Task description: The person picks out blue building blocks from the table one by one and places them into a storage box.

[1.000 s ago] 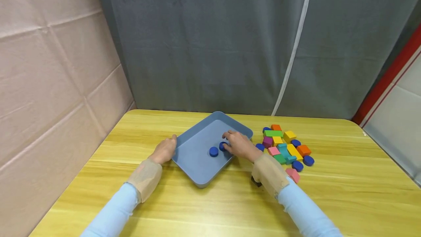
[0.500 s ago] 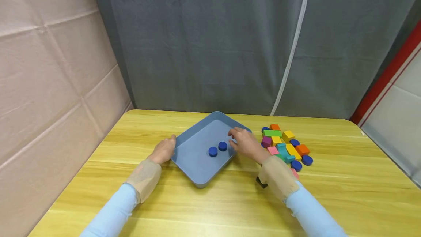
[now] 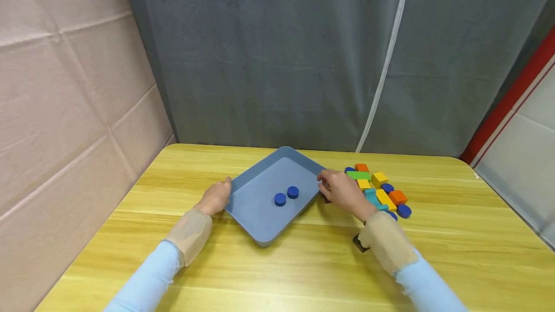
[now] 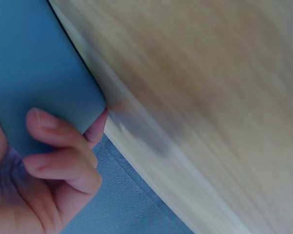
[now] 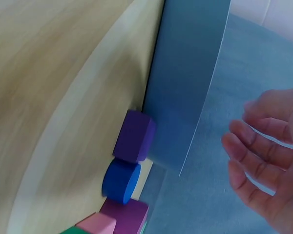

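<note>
A grey-blue tray (image 3: 260, 211) lies turned at an angle on the table, with two blue discs (image 3: 280, 199) on its floor. My left hand (image 3: 214, 197) grips the tray's left corner; in the left wrist view its fingers (image 4: 63, 165) curl around the tray wall (image 4: 39, 58). Over the tray's right rim is my right hand (image 3: 342, 190), its fingers loosely bent and holding nothing. The right wrist view has that hand (image 5: 268, 151) apart from the tray wall (image 5: 185, 73). Beside the wall stand a purple block (image 5: 135, 136) and a blue disc (image 5: 121, 180).
Right of the tray lies a group of coloured blocks, among them a green bar (image 3: 359, 175), an orange block (image 3: 398, 197), a teal arch piece (image 3: 374, 198) and several blue discs. A small black object (image 3: 360, 243) sits near the right wrist. A grey curtain (image 3: 269, 61) hangs behind the table.
My right hand has left the blue disc in the tray and moved right to the rim, covering part of the block group. My left hand keeps its grip on the tray.
</note>
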Motion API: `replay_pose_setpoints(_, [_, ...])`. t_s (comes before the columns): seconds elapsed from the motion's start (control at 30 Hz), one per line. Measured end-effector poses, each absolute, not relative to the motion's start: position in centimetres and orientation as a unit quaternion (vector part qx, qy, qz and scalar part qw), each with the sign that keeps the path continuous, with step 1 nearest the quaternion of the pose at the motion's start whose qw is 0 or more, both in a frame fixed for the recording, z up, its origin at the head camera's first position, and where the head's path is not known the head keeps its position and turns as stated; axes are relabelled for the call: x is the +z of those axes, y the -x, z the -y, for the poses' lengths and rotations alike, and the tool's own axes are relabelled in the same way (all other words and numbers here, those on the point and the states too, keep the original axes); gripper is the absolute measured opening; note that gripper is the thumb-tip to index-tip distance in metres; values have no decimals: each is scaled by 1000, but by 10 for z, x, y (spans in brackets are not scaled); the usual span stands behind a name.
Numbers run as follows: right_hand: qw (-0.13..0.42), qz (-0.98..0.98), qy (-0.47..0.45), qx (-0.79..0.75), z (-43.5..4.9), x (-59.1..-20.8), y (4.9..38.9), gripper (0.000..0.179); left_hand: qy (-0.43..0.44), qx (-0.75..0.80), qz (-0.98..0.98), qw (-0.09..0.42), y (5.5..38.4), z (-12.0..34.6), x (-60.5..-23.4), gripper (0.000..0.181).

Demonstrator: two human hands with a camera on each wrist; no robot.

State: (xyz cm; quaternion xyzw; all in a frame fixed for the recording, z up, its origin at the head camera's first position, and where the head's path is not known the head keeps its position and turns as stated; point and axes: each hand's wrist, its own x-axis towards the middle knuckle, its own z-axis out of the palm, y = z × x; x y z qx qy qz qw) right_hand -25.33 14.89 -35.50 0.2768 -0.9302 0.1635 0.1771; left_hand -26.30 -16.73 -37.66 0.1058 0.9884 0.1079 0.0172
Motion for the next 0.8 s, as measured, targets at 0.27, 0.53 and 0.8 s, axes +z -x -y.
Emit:
replay_pose_setpoints(0.27, [174,932,-260,181,-161,-353,249,10,-99,104,-989,23,263,168,-377,48])
replay_pose_setpoints(0.53, [192,928,-260,187,-178,-350,243,10,-99,105,-989,18,263,168,-376,46])
replay_pose_setpoints(0.8, [177,935,-244,186,-196,-348,240,9,-100,106,-989,17,262,167,-377,46])
